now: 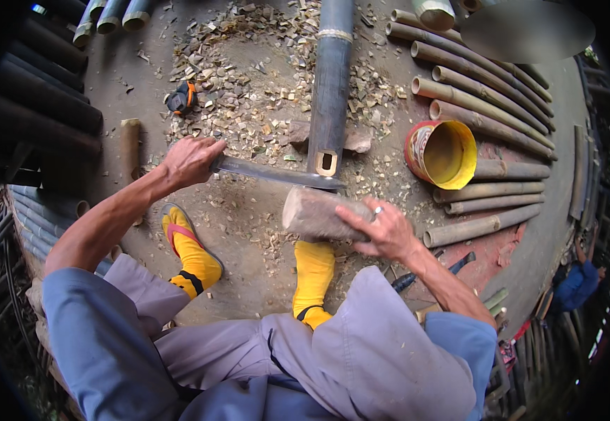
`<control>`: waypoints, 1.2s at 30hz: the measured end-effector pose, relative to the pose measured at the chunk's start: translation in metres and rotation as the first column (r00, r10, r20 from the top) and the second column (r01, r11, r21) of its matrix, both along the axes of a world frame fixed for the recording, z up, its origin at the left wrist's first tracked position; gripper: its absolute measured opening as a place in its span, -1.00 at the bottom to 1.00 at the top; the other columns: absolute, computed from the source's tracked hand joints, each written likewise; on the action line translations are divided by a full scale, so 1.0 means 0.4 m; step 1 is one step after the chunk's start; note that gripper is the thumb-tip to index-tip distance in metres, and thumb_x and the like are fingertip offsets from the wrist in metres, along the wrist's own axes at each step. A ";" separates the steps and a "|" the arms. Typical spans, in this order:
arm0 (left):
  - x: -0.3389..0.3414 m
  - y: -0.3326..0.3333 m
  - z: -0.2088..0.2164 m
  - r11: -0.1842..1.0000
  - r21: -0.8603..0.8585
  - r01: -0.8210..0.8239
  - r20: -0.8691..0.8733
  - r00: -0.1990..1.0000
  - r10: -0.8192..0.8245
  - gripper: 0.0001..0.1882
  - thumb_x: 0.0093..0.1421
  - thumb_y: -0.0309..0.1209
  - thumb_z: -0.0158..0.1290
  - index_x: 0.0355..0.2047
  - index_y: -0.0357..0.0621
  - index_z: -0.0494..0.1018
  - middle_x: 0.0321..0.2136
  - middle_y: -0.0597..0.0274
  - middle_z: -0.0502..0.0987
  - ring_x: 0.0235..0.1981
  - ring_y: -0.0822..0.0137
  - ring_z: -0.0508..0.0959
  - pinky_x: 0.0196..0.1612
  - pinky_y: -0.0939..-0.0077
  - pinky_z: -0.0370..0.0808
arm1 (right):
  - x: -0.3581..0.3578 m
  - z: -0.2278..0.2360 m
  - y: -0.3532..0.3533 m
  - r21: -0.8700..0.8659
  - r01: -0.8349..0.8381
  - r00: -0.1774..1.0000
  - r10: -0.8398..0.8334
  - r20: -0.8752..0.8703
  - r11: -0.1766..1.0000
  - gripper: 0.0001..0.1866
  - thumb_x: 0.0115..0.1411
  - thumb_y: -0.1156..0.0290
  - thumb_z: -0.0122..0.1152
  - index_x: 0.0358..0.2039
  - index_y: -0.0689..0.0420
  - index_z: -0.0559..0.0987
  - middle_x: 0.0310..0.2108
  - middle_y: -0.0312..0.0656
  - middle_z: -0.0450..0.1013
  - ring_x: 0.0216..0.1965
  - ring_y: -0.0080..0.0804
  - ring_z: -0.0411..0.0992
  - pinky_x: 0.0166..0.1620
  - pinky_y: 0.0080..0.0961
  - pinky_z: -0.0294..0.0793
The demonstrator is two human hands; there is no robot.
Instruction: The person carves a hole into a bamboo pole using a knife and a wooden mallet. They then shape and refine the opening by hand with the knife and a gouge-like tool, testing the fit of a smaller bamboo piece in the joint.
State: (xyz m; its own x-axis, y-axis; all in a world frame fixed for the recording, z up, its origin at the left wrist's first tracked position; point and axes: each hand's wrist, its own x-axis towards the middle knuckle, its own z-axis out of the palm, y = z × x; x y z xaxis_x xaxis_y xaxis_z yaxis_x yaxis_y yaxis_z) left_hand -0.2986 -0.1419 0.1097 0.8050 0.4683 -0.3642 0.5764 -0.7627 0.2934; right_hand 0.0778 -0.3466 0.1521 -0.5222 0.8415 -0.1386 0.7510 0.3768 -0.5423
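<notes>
My left hand (pixel 187 165) is closed around the handle of a long machete (pixel 270 171). Its blade points right, and the tip lies across the near end of a thick dark bamboo pole (pixel 331 91); I cannot tell whether it touches. Close to that end, a rectangular hole (pixel 327 163) with pale edges is cut through the pole wall. Just below the blade, my right hand (pixel 386 230) grips a short, thick wooden block (pixel 319 215) held sideways. The block hides part of my right foot in its yellow sock (pixel 313 274).
Bamboo chips (pixel 249 91) litter the ground. A stone (pixel 357 138) lies under the pole. An orange-and-black tape measure (pixel 181 98) is at left, near a short bamboo piece (pixel 130 149). Right are a yellow-red bucket (pixel 445 154), several bamboo poles (pixel 487 130) and another person (pixel 577 284).
</notes>
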 end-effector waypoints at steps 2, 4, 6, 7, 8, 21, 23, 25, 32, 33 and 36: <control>-0.001 -0.002 -0.002 1.000 0.027 0.008 0.014 1.000 -0.009 -0.77 -0.08 -0.52 0.08 -0.38 -0.15 0.30 -0.52 0.11 0.42 -0.44 0.05 0.50 -0.37 0.19 0.42 | -0.029 0.021 -0.016 0.205 -0.083 0.981 0.116 -0.154 0.975 -0.06 -0.30 0.19 0.42 0.22 -0.39 0.31 -0.24 -0.05 0.38 -0.36 -0.25 0.43 -0.35 -0.44 0.51; -0.003 -0.005 -0.004 0.998 0.057 0.011 0.030 0.999 -0.013 -0.77 -0.08 -0.53 0.07 -0.37 -0.14 0.31 -0.51 0.13 0.42 -0.42 0.08 0.50 -0.34 0.21 0.42 | -0.061 0.030 -0.021 0.427 -0.118 0.930 0.250 -0.270 0.897 -0.16 -0.27 0.22 0.39 0.16 -0.40 0.39 -0.28 -0.11 0.38 -0.44 -0.32 0.43 -0.42 -0.52 0.51; 0.001 -0.014 -0.004 0.998 0.070 0.007 0.038 0.999 -0.010 -0.77 -0.08 -0.53 0.07 -0.37 -0.14 0.31 -0.51 0.14 0.42 -0.41 0.10 0.50 -0.32 0.23 0.42 | -0.027 -0.013 0.010 0.165 -0.065 0.979 0.095 -0.181 0.984 -0.17 -0.25 0.22 0.39 0.15 -0.42 0.39 -0.31 -0.13 0.39 -0.44 -0.32 0.43 -0.43 -0.51 0.50; 0.004 -0.016 -0.002 0.998 0.069 0.004 0.035 0.999 -0.006 -0.76 -0.08 -0.53 0.07 -0.36 -0.14 0.31 -0.51 0.15 0.42 -0.41 0.11 0.50 -0.32 0.24 0.42 | -0.010 -0.034 0.026 0.032 -0.022 0.993 0.026 -0.119 0.999 -0.18 -0.25 0.22 0.38 0.15 -0.43 0.39 -0.32 -0.14 0.39 -0.44 -0.32 0.43 -0.44 -0.51 0.50; 0.003 -0.013 0.002 0.997 0.076 -0.004 0.028 1.000 0.001 -0.76 -0.08 -0.53 0.07 -0.36 -0.13 0.31 -0.51 0.15 0.42 -0.41 0.12 0.50 -0.31 0.24 0.42 | -0.010 -0.029 0.050 0.225 -0.006 1.000 0.008 -0.005 0.974 -0.18 -0.24 0.24 0.37 0.16 -0.43 0.38 -0.36 -0.16 0.39 -0.48 -0.33 0.42 -0.47 -0.53 0.48; 0.000 -0.006 -0.019 0.994 0.112 0.013 0.009 1.000 -0.014 -0.75 -0.09 -0.51 0.05 -0.35 -0.13 0.31 -0.49 0.15 0.42 -0.39 0.11 0.49 -0.31 0.24 0.40 | -0.119 0.073 0.013 0.197 -0.105 0.939 0.162 -0.302 0.975 -0.37 -0.20 0.35 0.37 0.01 -0.21 0.54 -0.26 0.02 0.43 -0.42 -0.14 0.48 -0.38 -0.39 0.54; -0.007 -0.014 -0.018 0.992 0.126 0.010 0.011 1.000 -0.011 -0.75 -0.09 -0.51 0.06 -0.35 -0.13 0.31 -0.49 0.14 0.42 -0.40 0.11 0.50 -0.31 0.24 0.40 | -0.111 0.094 0.012 0.213 -0.115 0.903 0.191 -0.384 0.970 -0.45 -0.14 0.37 0.35 -0.04 -0.23 0.54 -0.29 -0.02 0.44 -0.45 -0.21 0.48 -0.42 -0.43 0.52; 0.007 -0.012 -0.022 0.993 0.122 0.006 0.016 1.000 -0.008 -0.74 -0.10 -0.51 0.07 -0.34 -0.13 0.31 -0.48 0.15 0.42 -0.38 0.12 0.50 -0.30 0.25 0.40 | -0.029 -0.020 0.046 0.017 -0.076 0.922 0.077 -0.381 0.997 -0.25 -0.13 0.37 0.31 0.14 -0.41 0.40 -0.30 -0.07 0.44 -0.43 -0.32 0.46 -0.48 -0.46 0.49; 0.012 -0.012 -0.006 0.989 0.144 0.030 -0.042 0.999 -0.025 -0.75 -0.07 -0.50 0.03 -0.32 -0.12 0.31 -0.46 0.12 0.47 -0.39 0.11 0.55 -0.35 0.21 0.46 | -0.062 0.016 0.008 0.185 0.015 0.923 0.058 -0.380 0.983 -0.17 -0.21 0.27 0.41 0.15 -0.52 0.37 -0.27 -0.08 0.41 -0.39 -0.22 0.48 -0.39 -0.39 0.53; 0.016 -0.008 -0.006 0.995 0.095 0.010 -0.054 0.999 -0.004 -0.75 -0.08 -0.50 0.04 -0.33 -0.12 0.32 -0.48 0.12 0.48 -0.41 0.10 0.55 -0.37 0.20 0.47 | -0.042 -0.002 0.037 0.105 0.102 0.970 -0.075 -0.231 0.989 -0.13 -0.22 0.26 0.44 0.18 -0.49 0.33 -0.22 -0.01 0.40 -0.37 -0.16 0.48 -0.38 -0.36 0.53; 0.035 0.043 0.013 0.987 -0.150 -0.060 -0.174 0.984 0.034 -0.80 -0.19 -0.55 0.09 -0.50 -0.16 0.34 -0.62 0.14 0.46 -0.56 0.08 0.52 -0.54 0.26 0.42 | -0.027 -0.016 0.057 -0.048 0.257 0.961 -0.260 -0.092 0.965 0.02 -0.25 0.29 0.47 0.29 -0.30 0.19 -0.09 0.10 0.39 -0.24 -0.03 0.49 -0.17 -0.23 0.53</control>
